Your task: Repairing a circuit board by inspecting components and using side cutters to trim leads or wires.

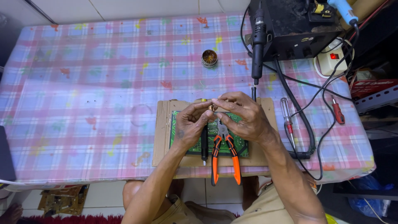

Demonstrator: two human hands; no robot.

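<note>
Green circuit board on cardboard | hands pinch small part

I log a round solder tin, black soldering station, clear-handled screwdriver, red-handled screwdriver, white power strip, all on the plaid tablecloth.

A tiny brass-coloured part sits pinched between both hands' fingertips, raised just above the green circuit board near the surface's front edge.
</note>
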